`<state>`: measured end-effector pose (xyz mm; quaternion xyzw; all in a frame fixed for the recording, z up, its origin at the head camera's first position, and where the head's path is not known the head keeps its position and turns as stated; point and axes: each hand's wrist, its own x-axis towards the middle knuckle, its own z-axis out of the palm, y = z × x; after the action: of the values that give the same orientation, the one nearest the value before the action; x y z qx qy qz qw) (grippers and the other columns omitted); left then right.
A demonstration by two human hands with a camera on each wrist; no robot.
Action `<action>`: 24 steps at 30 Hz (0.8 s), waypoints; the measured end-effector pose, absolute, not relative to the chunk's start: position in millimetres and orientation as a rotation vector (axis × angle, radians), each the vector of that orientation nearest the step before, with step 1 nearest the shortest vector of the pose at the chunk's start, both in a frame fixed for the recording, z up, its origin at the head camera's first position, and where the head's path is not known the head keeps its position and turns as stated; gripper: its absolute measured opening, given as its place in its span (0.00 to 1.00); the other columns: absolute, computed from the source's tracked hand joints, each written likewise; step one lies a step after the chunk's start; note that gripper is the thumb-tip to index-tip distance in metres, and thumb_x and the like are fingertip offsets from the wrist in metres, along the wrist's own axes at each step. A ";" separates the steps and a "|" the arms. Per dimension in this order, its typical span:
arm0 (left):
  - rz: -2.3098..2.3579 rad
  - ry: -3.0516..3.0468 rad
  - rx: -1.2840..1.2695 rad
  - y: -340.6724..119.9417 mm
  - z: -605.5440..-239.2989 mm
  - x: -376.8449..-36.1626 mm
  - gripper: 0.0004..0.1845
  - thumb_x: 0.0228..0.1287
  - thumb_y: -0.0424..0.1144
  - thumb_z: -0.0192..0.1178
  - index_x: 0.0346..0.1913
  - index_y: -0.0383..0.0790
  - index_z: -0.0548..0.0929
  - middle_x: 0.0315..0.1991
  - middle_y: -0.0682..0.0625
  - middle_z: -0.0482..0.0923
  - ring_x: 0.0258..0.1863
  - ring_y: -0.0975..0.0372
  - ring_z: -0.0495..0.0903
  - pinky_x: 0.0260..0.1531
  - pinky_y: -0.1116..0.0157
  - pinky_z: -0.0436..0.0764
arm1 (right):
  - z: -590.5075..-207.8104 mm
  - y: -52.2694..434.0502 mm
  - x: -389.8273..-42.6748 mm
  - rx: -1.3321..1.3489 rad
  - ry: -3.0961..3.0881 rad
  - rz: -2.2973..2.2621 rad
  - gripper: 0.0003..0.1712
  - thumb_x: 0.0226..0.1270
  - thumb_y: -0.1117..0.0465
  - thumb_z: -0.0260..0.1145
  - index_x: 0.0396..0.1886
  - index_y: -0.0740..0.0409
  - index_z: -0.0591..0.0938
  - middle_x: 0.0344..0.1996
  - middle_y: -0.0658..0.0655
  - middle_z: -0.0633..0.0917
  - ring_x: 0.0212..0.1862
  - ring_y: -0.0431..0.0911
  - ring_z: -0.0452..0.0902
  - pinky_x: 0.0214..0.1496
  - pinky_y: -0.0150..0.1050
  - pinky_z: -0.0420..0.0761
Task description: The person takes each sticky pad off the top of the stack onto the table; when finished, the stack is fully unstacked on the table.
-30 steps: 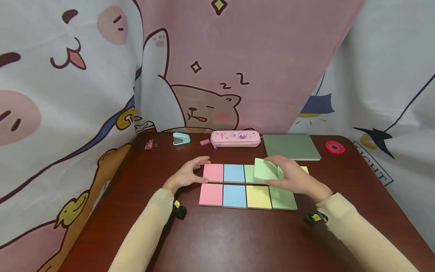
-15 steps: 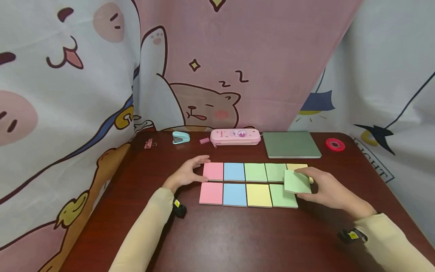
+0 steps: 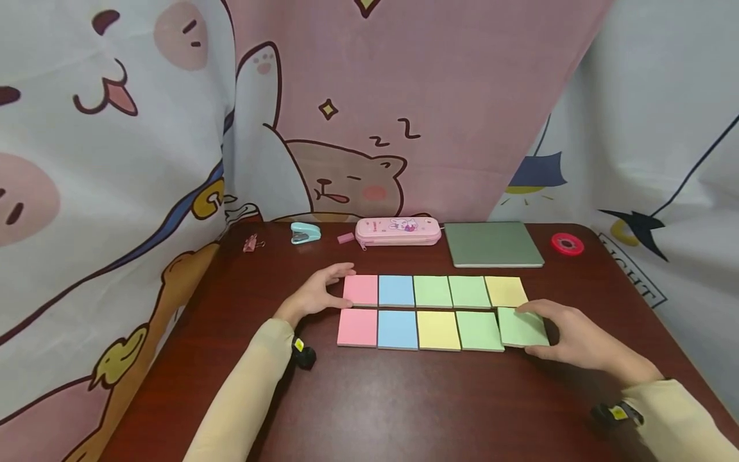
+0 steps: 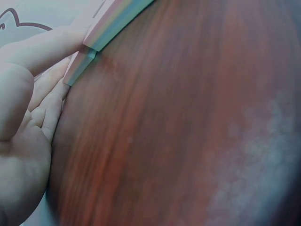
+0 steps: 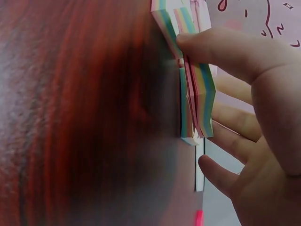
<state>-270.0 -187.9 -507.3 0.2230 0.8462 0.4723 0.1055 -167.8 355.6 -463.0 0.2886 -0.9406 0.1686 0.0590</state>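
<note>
**Green pad set down at the right end of the near row**

The table (image 3: 404, 398) carries ten sticky-note pads in two rows of five, side by side near its middle; along the far edge lie a green notebook (image 3: 493, 244), a pink case (image 3: 397, 231), a stapler (image 3: 305, 232), a red tape roll (image 3: 568, 244), an eraser (image 3: 345, 238) and a clip (image 3: 251, 243) toward the far left corner.

The right hand (image 3: 568, 337) holds the green pad (image 3: 521, 327) at the right end of the near row, thumb on its top and fingers curled along its right edge; the pad lies a little askew, touching its green neighbour (image 3: 479, 330); the right wrist view shows the thumb (image 5: 225, 49) pressing a striped stack edge, fingers cupped beside it.

The left hand (image 3: 317, 295) is relaxed and open, fingertips resting against the left edge of the far pink pad (image 3: 361, 290); it grips nothing.

The green pad looks light and fairly stiff as a block, though its top sheets are loose, soft paper that could lift or crease; it would likely slide easily on the smooth wood; the side edges, pinched through the full stack, seem the safest hold; a flat press on top should do for nudging it square.
</note>
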 end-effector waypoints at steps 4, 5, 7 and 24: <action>1.395 2.496 0.656 -188.0 -506.7 -268.5 0.47 0.58 0.39 0.81 0.79 0.44 0.68 0.71 0.49 0.77 0.74 0.51 0.69 0.77 0.49 0.65 | -466.2 356.9 -165.1 0.885 -2.858 0.517 0.41 0.45 0.47 0.90 0.60 0.48 0.83 0.55 0.45 0.85 0.53 0.44 0.81 0.54 0.28 0.77; 1.395 2.497 0.658 -187.9 -506.6 -268.4 0.47 0.58 0.39 0.81 0.79 0.44 0.68 0.70 0.49 0.77 0.74 0.51 0.69 0.77 0.48 0.65 | -466.9 357.2 -164.6 0.888 -2.859 0.519 0.41 0.45 0.47 0.90 0.60 0.48 0.83 0.55 0.45 0.85 0.54 0.44 0.81 0.54 0.28 0.78; 1.395 2.497 0.661 -187.8 -506.2 -268.4 0.47 0.58 0.39 0.81 0.79 0.44 0.68 0.70 0.49 0.77 0.74 0.51 0.69 0.76 0.48 0.65 | -468.3 357.9 -164.0 0.892 -2.858 0.519 0.41 0.45 0.47 0.90 0.61 0.48 0.83 0.56 0.45 0.85 0.54 0.44 0.81 0.54 0.28 0.77; 1.415 2.478 0.645 -187.9 -506.6 -268.2 0.47 0.57 0.38 0.81 0.79 0.44 0.69 0.71 0.49 0.77 0.74 0.50 0.69 0.77 0.48 0.65 | -472.2 357.2 -165.2 0.892 -2.874 0.483 0.43 0.44 0.54 0.90 0.63 0.51 0.83 0.58 0.49 0.86 0.58 0.49 0.82 0.56 0.35 0.80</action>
<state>-268.2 -187.9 -506.6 0.2193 0.8420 0.4809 0.1077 -165.2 357.2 -472.2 0.2923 -0.9419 0.1584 0.0468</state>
